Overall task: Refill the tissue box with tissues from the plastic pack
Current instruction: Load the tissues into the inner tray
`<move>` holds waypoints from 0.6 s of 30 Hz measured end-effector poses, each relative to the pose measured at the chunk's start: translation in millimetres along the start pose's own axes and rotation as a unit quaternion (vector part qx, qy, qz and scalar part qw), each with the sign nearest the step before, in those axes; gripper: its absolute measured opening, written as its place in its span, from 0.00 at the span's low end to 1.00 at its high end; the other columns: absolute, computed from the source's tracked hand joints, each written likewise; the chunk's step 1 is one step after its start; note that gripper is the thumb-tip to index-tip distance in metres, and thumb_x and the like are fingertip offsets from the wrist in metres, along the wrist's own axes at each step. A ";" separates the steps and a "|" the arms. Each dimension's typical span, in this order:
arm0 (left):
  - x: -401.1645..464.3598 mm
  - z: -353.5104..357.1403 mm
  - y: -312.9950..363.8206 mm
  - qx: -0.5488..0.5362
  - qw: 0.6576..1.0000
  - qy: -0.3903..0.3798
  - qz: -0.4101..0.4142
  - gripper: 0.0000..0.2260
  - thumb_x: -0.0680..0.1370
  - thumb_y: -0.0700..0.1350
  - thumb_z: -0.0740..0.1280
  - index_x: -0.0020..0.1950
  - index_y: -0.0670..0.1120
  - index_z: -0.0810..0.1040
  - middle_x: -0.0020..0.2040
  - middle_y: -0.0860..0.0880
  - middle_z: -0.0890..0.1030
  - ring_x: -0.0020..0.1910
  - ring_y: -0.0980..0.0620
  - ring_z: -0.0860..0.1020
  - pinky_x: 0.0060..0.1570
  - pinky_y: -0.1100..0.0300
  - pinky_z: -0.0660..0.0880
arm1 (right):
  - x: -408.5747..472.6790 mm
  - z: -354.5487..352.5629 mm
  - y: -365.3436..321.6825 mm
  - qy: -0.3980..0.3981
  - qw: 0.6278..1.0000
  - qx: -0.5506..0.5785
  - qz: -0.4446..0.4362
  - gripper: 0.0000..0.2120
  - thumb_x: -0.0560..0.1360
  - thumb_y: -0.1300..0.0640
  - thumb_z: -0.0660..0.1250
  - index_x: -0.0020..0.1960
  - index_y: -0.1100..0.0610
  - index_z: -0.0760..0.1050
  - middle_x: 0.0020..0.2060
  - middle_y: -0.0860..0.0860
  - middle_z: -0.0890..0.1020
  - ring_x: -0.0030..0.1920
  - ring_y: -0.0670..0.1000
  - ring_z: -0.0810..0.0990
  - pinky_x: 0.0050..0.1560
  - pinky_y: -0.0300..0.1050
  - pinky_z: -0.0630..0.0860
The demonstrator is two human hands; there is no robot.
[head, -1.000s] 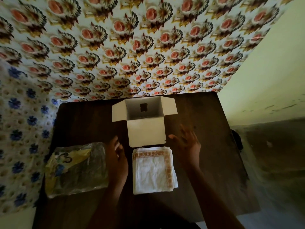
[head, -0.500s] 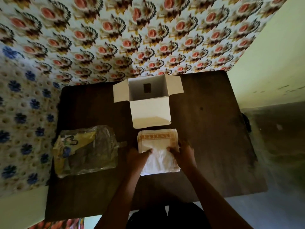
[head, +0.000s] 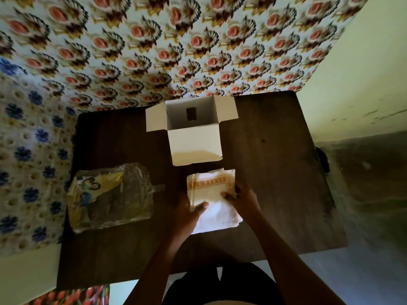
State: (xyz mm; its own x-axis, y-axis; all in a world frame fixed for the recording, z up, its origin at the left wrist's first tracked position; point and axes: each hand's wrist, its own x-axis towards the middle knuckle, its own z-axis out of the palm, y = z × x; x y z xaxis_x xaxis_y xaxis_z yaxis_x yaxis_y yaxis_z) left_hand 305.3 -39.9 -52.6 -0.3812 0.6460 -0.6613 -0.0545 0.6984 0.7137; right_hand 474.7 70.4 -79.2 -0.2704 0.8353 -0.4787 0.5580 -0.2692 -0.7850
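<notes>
White tissues (head: 214, 203) with an orange border lie on the dark counter (head: 275, 172), just in front of the open tissue box (head: 193, 133). My left hand (head: 187, 213) and right hand (head: 243, 198) pinch the stack's sides. My empty plastic pack (head: 110, 194) lies to the left.
</notes>
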 end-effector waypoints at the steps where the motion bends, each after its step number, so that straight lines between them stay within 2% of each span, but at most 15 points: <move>1: -9.5 -2.9 8.5 -0.012 1.000 -0.019 0.008 0.24 0.73 0.48 0.77 0.66 0.49 0.73 0.57 0.49 0.83 0.59 0.49 0.82 0.58 0.50 0.81 | -3.8 -4.0 -1.6 -0.013 0.999 0.045 0.006 0.14 0.72 0.54 0.76 0.56 0.51 0.78 0.52 0.47 0.83 0.51 0.47 0.84 0.47 0.36 0.81; 3: -23.4 -9.9 20.8 -0.032 0.998 -0.047 0.024 0.23 0.72 0.43 0.77 0.65 0.48 0.74 0.58 0.47 0.82 0.60 0.49 0.82 0.52 0.57 0.82 | -15.0 -14.0 -7.0 -0.046 0.988 0.143 0.027 0.14 0.72 0.57 0.77 0.56 0.52 0.79 0.53 0.49 0.85 0.52 0.47 0.86 0.47 0.40 0.83; 5: -35.0 -19.8 32.2 -0.043 0.995 -0.074 0.047 0.21 0.74 0.35 0.74 0.64 0.47 0.75 0.56 0.49 0.82 0.56 0.55 0.83 0.45 0.64 0.82 | -27.7 -26.1 -15.3 -0.088 0.975 0.201 0.038 0.17 0.71 0.58 0.77 0.59 0.58 0.79 0.55 0.53 0.86 0.53 0.52 0.86 0.47 0.42 0.83; 7: -45.3 -30.4 45.6 -0.059 0.990 -0.108 0.065 0.21 0.74 0.29 0.71 0.64 0.45 0.75 0.54 0.51 0.83 0.51 0.59 0.84 0.43 0.66 0.81 | -40.6 -36.9 -25.5 -0.126 0.962 0.239 0.037 0.21 0.68 0.57 0.79 0.59 0.61 0.80 0.54 0.55 0.86 0.54 0.55 0.86 0.47 0.42 0.83; 9: -51.0 -40.1 55.1 -0.083 0.985 -0.134 0.067 0.22 0.72 0.35 0.75 0.64 0.46 0.76 0.53 0.49 0.85 0.54 0.55 0.85 0.44 0.63 0.82 | -52.7 -43.7 -39.3 -0.152 0.951 0.268 0.031 0.25 0.62 0.52 0.78 0.56 0.59 0.80 0.51 0.52 0.87 0.51 0.52 0.86 0.46 0.41 0.82; 11: -56.4 -46.8 66.4 -0.096 0.979 -0.165 0.074 0.33 0.63 0.52 0.83 0.65 0.48 0.76 0.56 0.48 0.86 0.56 0.51 0.85 0.46 0.60 0.82 | -61.6 -47.5 -52.3 -0.184 0.936 0.300 0.018 0.26 0.61 0.51 0.75 0.58 0.55 0.79 0.52 0.51 0.87 0.53 0.51 0.86 0.49 0.42 0.82; 13: -59.2 -51.2 79.7 -0.099 0.976 -0.173 0.082 0.42 0.55 0.60 0.84 0.65 0.49 0.77 0.59 0.50 0.86 0.57 0.50 0.84 0.48 0.58 0.82 | -66.1 -50.7 -64.4 -0.204 0.923 0.325 -0.001 0.26 0.63 0.52 0.76 0.61 0.54 0.79 0.57 0.55 0.85 0.58 0.57 0.84 0.56 0.50 0.82; 16: -64.0 -54.9 100.0 -0.097 0.976 -0.166 0.104 0.39 0.56 0.59 0.84 0.64 0.52 0.78 0.59 0.51 0.85 0.57 0.51 0.84 0.50 0.57 0.82 | -70.2 -55.7 -81.9 -0.200 0.909 0.365 -0.031 0.28 0.62 0.49 0.81 0.61 0.52 0.80 0.60 0.60 0.83 0.61 0.63 0.81 0.61 0.60 0.78; 18: -66.6 -55.1 110.9 -0.088 0.978 -0.142 0.124 0.29 0.63 0.53 0.83 0.62 0.55 0.77 0.57 0.55 0.86 0.58 0.52 0.83 0.50 0.58 0.82 | -72.8 -60.8 -92.6 -0.166 0.911 0.376 -0.049 0.25 0.64 0.53 0.79 0.61 0.54 0.81 0.60 0.61 0.82 0.60 0.64 0.81 0.60 0.62 0.79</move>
State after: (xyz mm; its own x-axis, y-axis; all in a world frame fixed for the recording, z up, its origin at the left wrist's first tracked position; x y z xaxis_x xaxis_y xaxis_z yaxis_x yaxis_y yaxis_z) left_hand 273.8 -22.4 83.4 -0.1319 0.8658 -0.4828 -0.1616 0.4617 0.8722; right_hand 490.4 63.7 52.3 -0.5811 0.7159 -0.3871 -0.1418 -0.5574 -0.8181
